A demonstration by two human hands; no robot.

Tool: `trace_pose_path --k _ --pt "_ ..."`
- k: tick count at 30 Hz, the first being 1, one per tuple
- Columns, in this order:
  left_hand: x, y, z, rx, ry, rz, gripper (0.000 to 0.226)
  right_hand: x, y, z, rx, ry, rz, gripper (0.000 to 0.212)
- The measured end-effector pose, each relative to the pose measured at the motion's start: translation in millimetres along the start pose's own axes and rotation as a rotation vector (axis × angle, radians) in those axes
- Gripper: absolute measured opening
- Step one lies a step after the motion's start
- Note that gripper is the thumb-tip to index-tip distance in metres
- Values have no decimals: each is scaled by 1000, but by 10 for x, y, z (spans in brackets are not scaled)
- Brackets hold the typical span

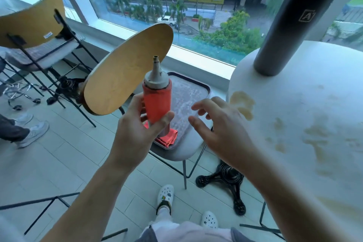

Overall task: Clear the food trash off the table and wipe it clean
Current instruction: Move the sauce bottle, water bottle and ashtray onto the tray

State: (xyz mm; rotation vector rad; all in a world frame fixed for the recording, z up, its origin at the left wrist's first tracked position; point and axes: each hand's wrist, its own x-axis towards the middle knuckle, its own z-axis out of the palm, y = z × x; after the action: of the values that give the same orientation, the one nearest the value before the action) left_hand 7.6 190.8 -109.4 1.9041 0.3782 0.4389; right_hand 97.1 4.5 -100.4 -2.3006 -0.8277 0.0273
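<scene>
Squeeze bottle (157, 102), red-filled and capped with a grey cone nozzle, held upright in your left hand (135, 129): your thumb lies along its right side and your fingers curl round its left, so the hand is grasping the bottle low on its body. The red content reaches nearly up to the cap. Your right hand (218, 125) hovers just right of the bottle with fingers spread and slightly bent, released and holding nothing, apart from the bottle. Beyond and below both hands, a dark tray (188, 100) rests on the grey seat of a chair (182, 151); the tray holds a folded red cloth (169, 137) at its near left corner, partly hidden by the bottle, and the rest of its patterned surface shows bare. The chair's tan wooden backrest (127, 76) tilts to the left of the bottle. At right stands the white round table (294, 124), its top marked with brownish stains (243, 104) near its left edge and further smears (318, 137) toward its middle. A dark cylindrical bottle (290, 25) stands upright on the far part of the table; its contents cannot be seen. A second chair (39, 31) stands far left, beside a window (176, 6) overlooking palms and a street. Your white clogs (167, 194) show on the tiled floor (68, 153) below.
</scene>
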Motion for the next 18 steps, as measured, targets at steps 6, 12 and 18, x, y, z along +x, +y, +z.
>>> trace_pose_path --k 6,12,18 --pt "600 -431 -267 27 -87 -14 50 343 -135 381 -58 -45 104 29" --pt "1216 -984 -407 76 -165 -44 51 695 -85 737 -72 -93 228 35" --pt "1725 -1473 -348 116 -230 -56 50 1016 59 1021 -48 -133 336 40"
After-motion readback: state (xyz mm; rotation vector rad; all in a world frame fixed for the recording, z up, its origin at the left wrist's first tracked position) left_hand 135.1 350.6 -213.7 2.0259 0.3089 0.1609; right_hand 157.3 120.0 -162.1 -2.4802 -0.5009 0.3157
